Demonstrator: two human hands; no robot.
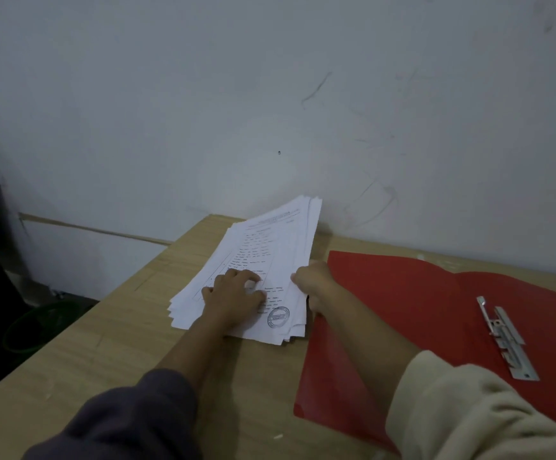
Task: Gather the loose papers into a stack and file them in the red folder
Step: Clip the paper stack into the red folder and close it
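Note:
A loose pile of printed white papers (270, 247) lies fanned on the wooden table (104, 343), its far edge tilted up against the wall. My left hand (235, 295) presses flat on top of the pile, fingers spread. My right hand (313, 280) grips the pile's right edge, fingers curled around it. The red folder (402, 303) lies open flat just right of the papers, under my right forearm. Its metal fastener clip (505, 336) sits on the folder's right half.
A pale wall (270, 111) rises right behind the table's far edge. A green bucket (37, 327) stands on the dark floor left of the table. The table's left edge runs diagonally toward me.

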